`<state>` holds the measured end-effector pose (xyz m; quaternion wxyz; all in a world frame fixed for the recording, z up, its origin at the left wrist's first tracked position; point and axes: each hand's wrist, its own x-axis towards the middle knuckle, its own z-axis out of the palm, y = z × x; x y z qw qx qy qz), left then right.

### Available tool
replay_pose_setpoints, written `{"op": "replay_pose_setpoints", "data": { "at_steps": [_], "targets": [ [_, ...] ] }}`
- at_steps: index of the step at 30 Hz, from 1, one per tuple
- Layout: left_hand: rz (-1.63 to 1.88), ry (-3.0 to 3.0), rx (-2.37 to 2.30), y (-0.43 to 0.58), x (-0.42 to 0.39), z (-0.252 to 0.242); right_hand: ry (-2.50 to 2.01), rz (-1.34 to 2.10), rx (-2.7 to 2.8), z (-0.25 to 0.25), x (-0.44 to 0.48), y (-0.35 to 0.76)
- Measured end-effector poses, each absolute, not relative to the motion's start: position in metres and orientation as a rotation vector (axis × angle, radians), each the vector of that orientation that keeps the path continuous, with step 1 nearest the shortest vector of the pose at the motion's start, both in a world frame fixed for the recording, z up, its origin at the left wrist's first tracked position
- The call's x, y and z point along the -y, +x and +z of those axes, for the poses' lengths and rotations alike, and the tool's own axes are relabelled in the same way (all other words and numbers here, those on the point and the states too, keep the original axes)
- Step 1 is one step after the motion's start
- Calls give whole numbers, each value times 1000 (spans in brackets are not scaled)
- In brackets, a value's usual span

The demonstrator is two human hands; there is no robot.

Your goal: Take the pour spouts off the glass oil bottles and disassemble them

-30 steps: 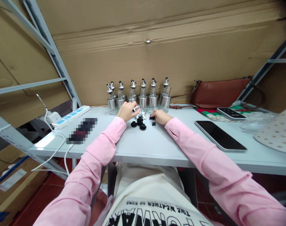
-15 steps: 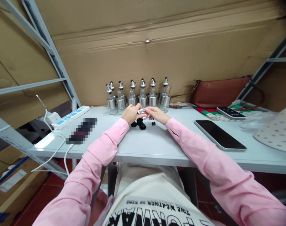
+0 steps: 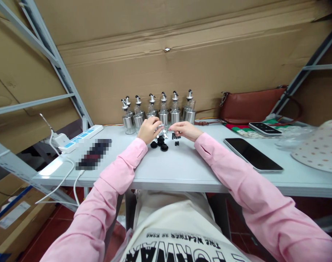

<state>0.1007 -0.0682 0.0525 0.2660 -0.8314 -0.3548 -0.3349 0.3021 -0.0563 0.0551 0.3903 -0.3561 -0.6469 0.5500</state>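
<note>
My left hand (image 3: 149, 130) is curled above a small group of silvery pieces (image 3: 165, 134). Its fingertips close around something pale and shiny, too small to make out. A short gap to the right, my right hand (image 3: 185, 130) has thumb and forefinger together in a pinch; whatever sits between them cannot be told. Below the left hand lie several round black stoppers (image 3: 164, 147). Short black tubular pieces (image 3: 177, 143) rest under the right hand. Behind both hands stand several glass-and-steel pourer bottles (image 3: 175, 115).
A power strip (image 3: 84, 137) and a pixelated dark object (image 3: 94, 154) lie at the left, with white cables. On the right are a large phone (image 3: 252, 154), a smaller black device (image 3: 265, 129), a brown bag (image 3: 250, 107) and a dotted cloth item (image 3: 319, 153). Cardboard (image 3: 166, 72) backs the table.
My hands, which met around a small whitish piece, have moved apart. The right has shifted slightly right, and more of the black and silvery pieces show between them.
</note>
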Motion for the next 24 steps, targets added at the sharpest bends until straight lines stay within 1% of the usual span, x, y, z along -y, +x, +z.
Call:
{"op": "replay_pose_setpoints", "data": {
  "at_steps": [6, 10, 12, 17, 21, 24],
  "targets": [
    [-924, -2269, 967, 101, 68, 52, -1244, 1095, 2024, 58, 48, 316],
    [-937, -2278, 963, 101, 68, 52, -1296, 712, 2306, 52, 40, 320],
    [-940, -2281, 959, 101, 68, 52, -1301, 588, 2393, 49, 36, 322],
    [-920, -2298, 937, 100, 66, 52, -1318, 555, 2557, 47, 34, 326],
    [-902, -2297, 925, 100, 64, 51, -1382, 552, 2538, 48, 37, 324],
    [-894, -2297, 928, 100, 64, 51, -1356, 610, 2498, 46, 38, 322]
  ]
}}
